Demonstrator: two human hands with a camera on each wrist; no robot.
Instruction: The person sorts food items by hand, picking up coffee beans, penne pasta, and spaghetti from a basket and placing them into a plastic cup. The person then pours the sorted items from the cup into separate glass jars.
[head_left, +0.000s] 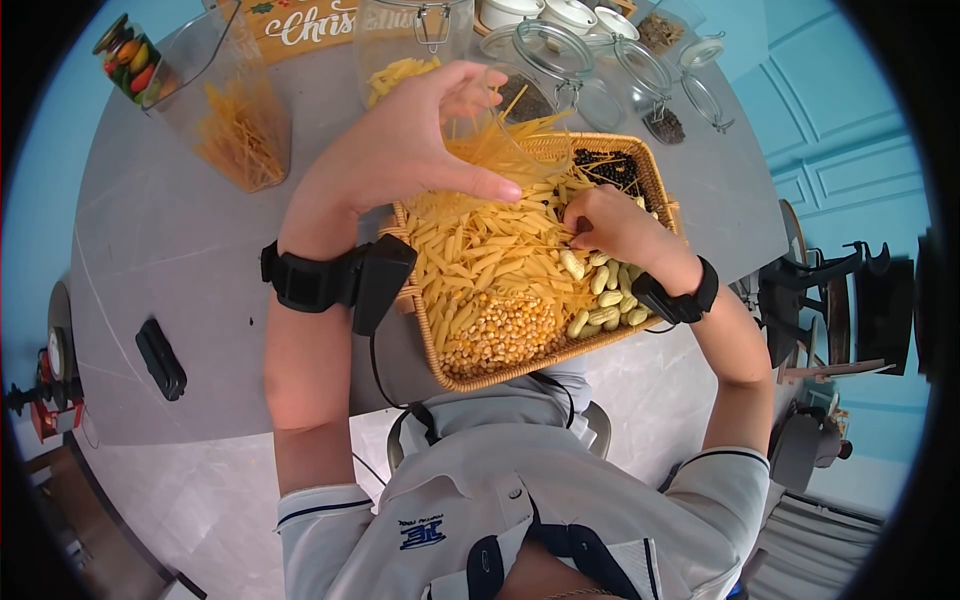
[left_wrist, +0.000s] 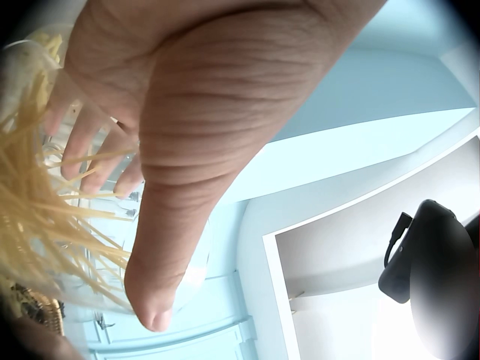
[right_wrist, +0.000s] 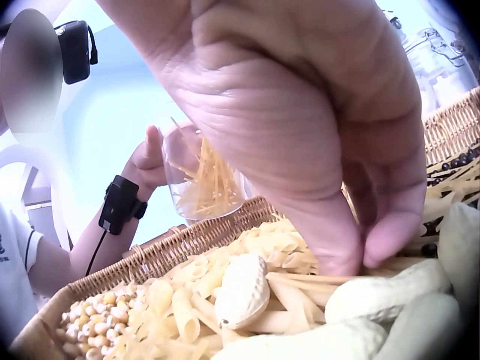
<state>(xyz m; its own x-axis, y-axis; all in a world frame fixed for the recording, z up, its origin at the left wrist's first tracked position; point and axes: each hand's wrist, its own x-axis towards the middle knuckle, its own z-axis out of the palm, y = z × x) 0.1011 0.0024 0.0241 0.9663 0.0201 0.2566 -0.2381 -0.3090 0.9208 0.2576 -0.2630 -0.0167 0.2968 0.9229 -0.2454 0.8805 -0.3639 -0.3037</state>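
Woven wicker forms the basket [head_left: 545, 366], which sits at the table [head_left: 175, 235] edge in front of the person and holds penne [head_left: 465, 250], corn kernels [head_left: 500, 335], peanuts [head_left: 610, 300] and black beans [head_left: 612, 168].

Grip state: the left hand [head_left: 415, 140] is spread wide around a clear jar [right_wrist: 180, 201], thumb on the near side and fingers on the far side. The right hand [head_left: 620, 222] forms a narrow pinch, thumb tip against fingertip, on loose strands [right_wrist: 322, 279] among the penne; how many are caught cannot be told, since the fingertips cover them.

Caution: thin dry strands would probably snap if squeezed hard or pulled while weighed down by peanuts. A loose pinch could instead let them slip, or bring up penne with them. Smooth jar walls may slide under a slack thumb, and a steep tilt could spill the long pasta strands [right_wrist: 208, 176] back into the basket.

Position: the loose strands lie directly at the right fingertips, with peanuts just beside them and the black beans farther back. The jar is raised over the far part of the basket, to the left of the right hand and apart from it; its long pasta strands lean inside, beyond the left thumb.
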